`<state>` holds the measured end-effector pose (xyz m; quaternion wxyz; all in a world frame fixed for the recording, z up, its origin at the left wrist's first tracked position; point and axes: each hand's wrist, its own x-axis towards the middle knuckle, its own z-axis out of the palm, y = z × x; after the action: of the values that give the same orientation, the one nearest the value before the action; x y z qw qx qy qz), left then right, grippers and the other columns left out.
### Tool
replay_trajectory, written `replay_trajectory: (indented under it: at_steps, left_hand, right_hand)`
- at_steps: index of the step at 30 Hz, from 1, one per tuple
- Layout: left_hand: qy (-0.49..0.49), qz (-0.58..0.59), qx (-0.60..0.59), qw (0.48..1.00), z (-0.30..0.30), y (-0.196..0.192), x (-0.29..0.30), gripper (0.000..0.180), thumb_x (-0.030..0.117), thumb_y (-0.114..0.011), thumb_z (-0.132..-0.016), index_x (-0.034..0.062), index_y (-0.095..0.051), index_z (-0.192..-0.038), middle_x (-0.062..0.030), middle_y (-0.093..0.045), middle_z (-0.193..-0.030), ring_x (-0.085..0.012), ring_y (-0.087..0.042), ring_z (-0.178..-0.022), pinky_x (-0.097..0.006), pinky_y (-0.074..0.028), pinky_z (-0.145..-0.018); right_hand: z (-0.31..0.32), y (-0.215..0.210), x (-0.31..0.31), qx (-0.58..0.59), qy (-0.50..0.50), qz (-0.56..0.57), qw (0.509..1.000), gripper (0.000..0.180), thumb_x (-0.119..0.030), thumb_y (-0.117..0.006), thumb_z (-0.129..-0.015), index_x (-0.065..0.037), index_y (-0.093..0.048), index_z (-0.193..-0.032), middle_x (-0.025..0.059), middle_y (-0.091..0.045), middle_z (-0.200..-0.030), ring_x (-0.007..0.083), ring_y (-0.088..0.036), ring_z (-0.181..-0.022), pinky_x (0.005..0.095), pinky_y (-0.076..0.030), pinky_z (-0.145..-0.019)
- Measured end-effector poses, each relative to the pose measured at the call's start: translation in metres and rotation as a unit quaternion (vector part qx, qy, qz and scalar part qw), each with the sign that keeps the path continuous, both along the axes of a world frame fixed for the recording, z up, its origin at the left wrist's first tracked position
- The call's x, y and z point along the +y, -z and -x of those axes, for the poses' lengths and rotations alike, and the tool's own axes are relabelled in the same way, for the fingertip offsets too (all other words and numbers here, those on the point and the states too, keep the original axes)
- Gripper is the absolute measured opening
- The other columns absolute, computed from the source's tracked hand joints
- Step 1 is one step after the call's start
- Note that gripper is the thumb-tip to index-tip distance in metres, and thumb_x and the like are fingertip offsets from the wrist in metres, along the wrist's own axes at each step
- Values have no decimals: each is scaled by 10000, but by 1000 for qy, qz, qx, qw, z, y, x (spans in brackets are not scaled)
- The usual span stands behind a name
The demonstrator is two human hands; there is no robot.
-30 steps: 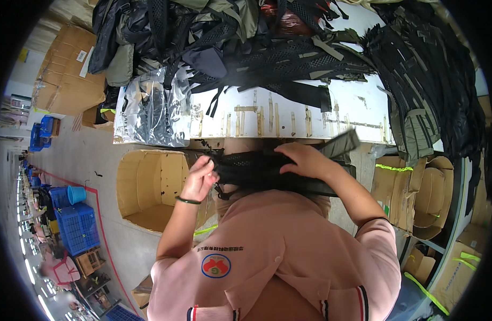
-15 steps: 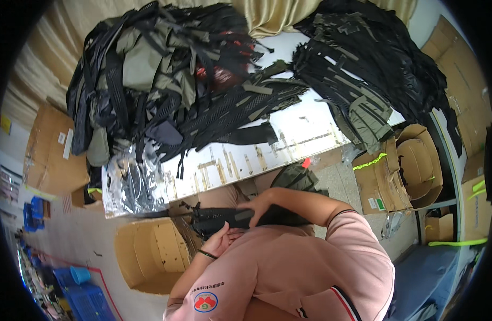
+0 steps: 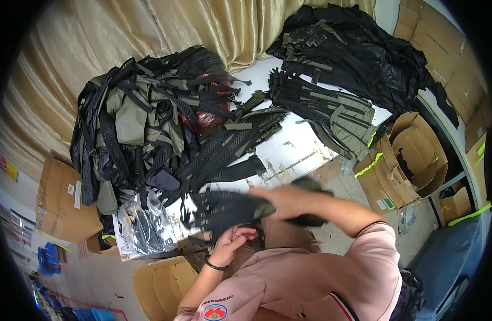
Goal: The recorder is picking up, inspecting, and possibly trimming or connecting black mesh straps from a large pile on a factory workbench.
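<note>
A bundle of black mesh fabric strips [image 3: 224, 210], with frayed ends on its left side, is raised over the table's front edge in front of my body. My right hand [image 3: 271, 202] is closed round the right end of this bundle; motion blurs the fingers. Just below the bundle is my left hand [image 3: 236, 238], its fingers loosely bent and apart, with nothing visible in them. A dark piece [image 3: 310, 214], partly hidden under my right forearm, lies over my lap; its kind is unclear.
The white table [image 3: 297, 155] bears a large heap of black and olive straps [image 3: 133, 117] and another dark pile [image 3: 358, 53]. A clear plastic bag [image 3: 144, 222] lies at its left corner. Cardboard boxes stand left [image 3: 67, 200], lower left [image 3: 163, 286] and right [image 3: 382, 176].
The mesh bundle has gone from my lap up toward the table, with my right hand on it. My left hand has come away from its edge. The view has shifted.
</note>
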<state>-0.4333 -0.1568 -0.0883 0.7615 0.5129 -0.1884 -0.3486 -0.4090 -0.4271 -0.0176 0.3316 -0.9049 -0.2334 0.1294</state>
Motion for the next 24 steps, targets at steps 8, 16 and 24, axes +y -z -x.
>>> replay_trajectory:
  at_steps: [8,16,24]
  left_hand:
    - [-160,-342,-401,835,-93,-12,-15,689,79,-730,-759,59,-375,-1349,-177,-453,-1273,-293,-502,-1147,-375,-414,-964]
    - [-81,-628,-489,600,-205,-1,-3,1224,453,-845,-541,140,-139,-1491,-259,-74,-1520,-388,-71,-1421,-524,-60,-1132]
    - [-115,-610,-541,568,-221,41,-46,1047,666,-659,-662,176,-223,-1478,-282,-201,-1467,-454,-216,-1348,-602,-118,-1081]
  right_hand:
    - [-126,-88,-150,-228,321,269,879,754,-187,-770,-676,-165,-387,-1325,181,-655,-931,356,-636,-884,450,-497,-768]
    - [-171,67,-233,-53,365,392,843,1263,-515,-834,-525,-229,-81,-1497,111,-90,-1559,314,-183,-1411,548,-126,-1126]
    - [-188,68,-297,-47,365,391,843,1218,-392,-854,-535,-271,-110,-1491,33,-78,-1566,251,-176,-1418,508,-137,-1146]
